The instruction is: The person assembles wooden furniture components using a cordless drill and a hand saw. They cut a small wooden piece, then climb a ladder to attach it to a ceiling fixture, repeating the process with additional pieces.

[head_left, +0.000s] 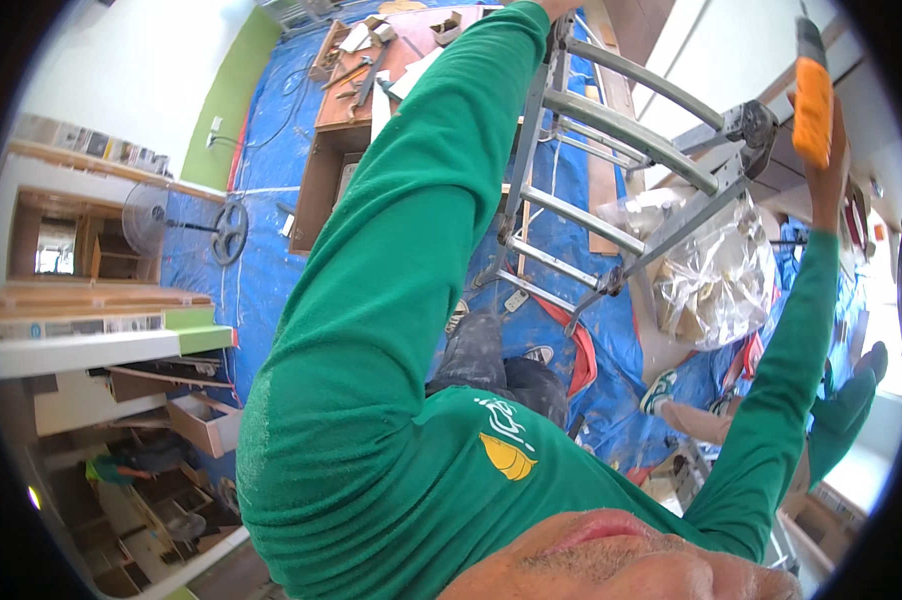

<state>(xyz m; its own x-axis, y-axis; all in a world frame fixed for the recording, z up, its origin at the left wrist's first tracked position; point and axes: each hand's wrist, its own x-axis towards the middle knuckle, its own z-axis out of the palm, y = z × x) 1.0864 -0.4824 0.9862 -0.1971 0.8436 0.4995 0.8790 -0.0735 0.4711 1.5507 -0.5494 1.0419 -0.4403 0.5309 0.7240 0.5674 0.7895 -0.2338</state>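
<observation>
Green sleeves rise on both sides. The left hand [556, 8] is at the upper edge, mostly cut off; it seems to touch the top of the grey stepladder [611, 130], but its grip I cannot tell. To its right, the right hand [827, 170] is closed around an orange-handled tool [813, 95], whose long axis stands nearly upright, above the ladder's hinge.

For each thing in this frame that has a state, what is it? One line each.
Stepladder: unfolded, standing on the blue tarp.
Right hand: raised, grip closed on an orange-handled tool.
Left hand: raised to the ladder top, mostly out of frame.
Pedestal fan: lying on its side.
Clear plastic bag: crumpled under the ladder.
</observation>
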